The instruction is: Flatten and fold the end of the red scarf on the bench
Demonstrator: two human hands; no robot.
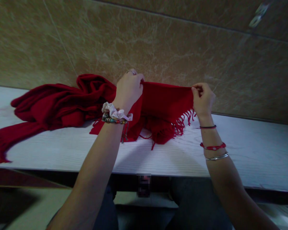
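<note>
A red fringed scarf (166,97) is stretched between my two hands, its upper edge pulled nearly straight. My left hand (129,88) pinches that edge near the middle of the view, fingertips partly hidden behind the hand. At the fringed end, my right hand (204,99) grips the corner between thumb and fingers. Tassels hang along the right side below it. More red cloth lies in loose, crumpled folds left of my left hand, and another fringed end rests at the far left. Whether all of the red cloth is one piece I cannot tell.
The scarf lies on a narrow white wood-grain table (172,159) set against a brown marbled wall (158,48). A wall socket or switch (258,15) shows at the upper right. My legs are below the table's front edge.
</note>
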